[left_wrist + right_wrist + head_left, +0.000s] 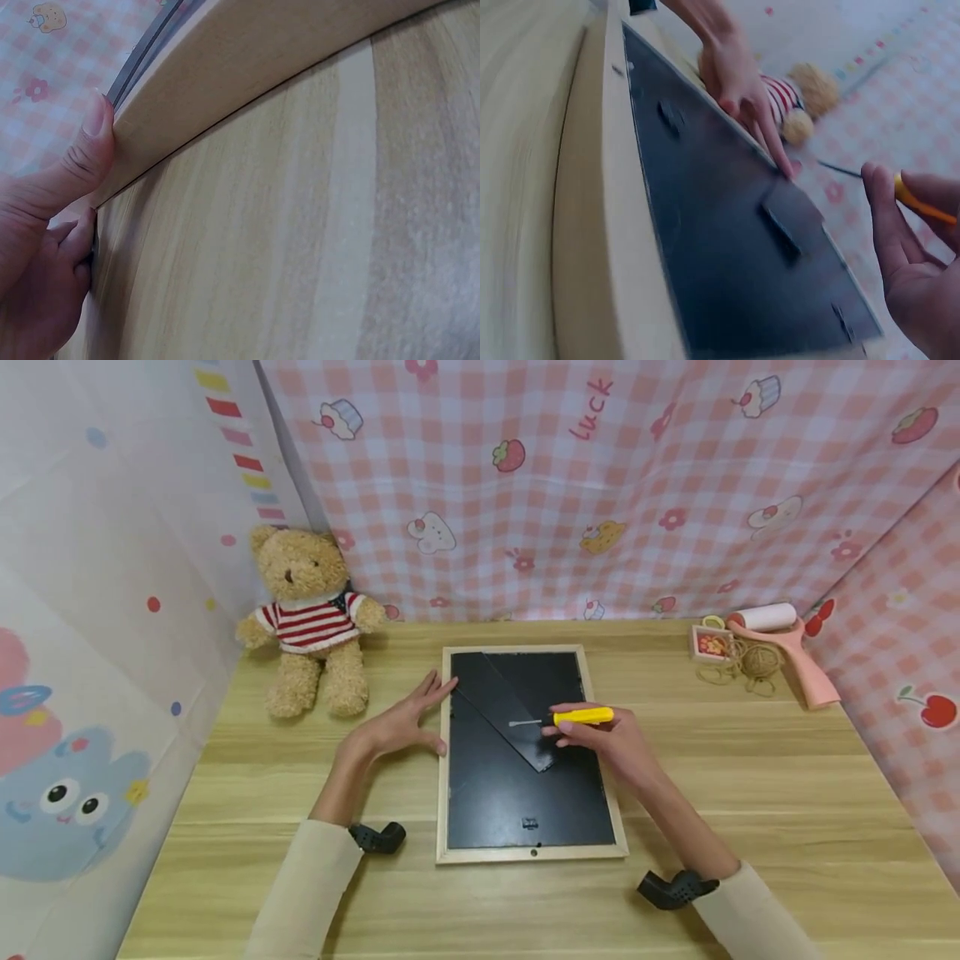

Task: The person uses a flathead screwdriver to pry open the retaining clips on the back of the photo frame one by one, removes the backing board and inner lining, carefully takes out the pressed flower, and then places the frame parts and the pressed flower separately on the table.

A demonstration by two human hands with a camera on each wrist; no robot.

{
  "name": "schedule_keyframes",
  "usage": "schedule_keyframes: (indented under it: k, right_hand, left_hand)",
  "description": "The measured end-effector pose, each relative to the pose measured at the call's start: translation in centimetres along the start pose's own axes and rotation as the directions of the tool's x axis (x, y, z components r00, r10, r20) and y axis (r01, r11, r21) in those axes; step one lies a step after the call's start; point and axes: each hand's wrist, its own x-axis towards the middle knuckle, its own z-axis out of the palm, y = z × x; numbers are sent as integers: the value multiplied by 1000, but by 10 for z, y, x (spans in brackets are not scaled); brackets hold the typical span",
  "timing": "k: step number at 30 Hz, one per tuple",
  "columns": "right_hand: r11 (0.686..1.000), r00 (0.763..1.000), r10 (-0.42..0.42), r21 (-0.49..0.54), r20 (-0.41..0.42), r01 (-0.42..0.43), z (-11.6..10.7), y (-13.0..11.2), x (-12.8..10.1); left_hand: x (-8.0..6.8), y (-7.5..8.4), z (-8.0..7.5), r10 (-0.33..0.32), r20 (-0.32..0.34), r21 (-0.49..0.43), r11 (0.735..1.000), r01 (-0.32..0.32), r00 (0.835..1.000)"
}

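Head view: one picture frame (443,793), pale wood, back uppermost, lying on the middle of the table (247,777). Black backing (491,814), with a narrow flap (501,693) set slantwise across it. One left hand (397,722), fingers extended and thumb spread apart from them, touching the frame's left edge. One right hand (603,739), clamped by fingers and thumb on a screwdriver (583,717), yellow handle, shaft pointing left over the flap. One teddy bear (309,618) in a red-and-white striped top, seated at the back left. Back right, a group: one lint roller (813,672), pink-handled; one ball of twine (760,660); one small box (708,643). Checked cloth (480,527) hanging behind.

Left wrist view: the frame's outer side, plain wood, resting on the table; left thumb (90,150) against it, the other fingers lower down and partly hidden.

Right wrist view: the screwdriver pinched in the right hand, its shaft raised clear of the frame; the left forefinger (776,146) lies straight, its tip at the frame's far edge; the bear shows behind.
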Motion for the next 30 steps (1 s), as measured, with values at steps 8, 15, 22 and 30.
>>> schedule_keyframes:
  k: [8, 15, 22, 30]
  right_hand:
    - [999, 998, 39, 27, 48, -40, 37, 4, 32]
    - [1000, 997, 15, 0, 76, -15, 56, 12, 51]
    - [999, 996, 26, 39, 85, -29, 63, 18, 58]
    - [998, 994, 43, 50, 98, -48, 68, 19, 62]
  left_hand:
    - [0, -6, -2, 5, 3, 3, 1000, -5, 1000]
    - [0, -4, 1, -18, 1, -1, 1000, 18, 1000]
    - [0, -3, 0, -9, -1, -11, 1000, 9, 1000]
    - [0, -6, -1, -11, 5, -9, 1000, 11, 1000]
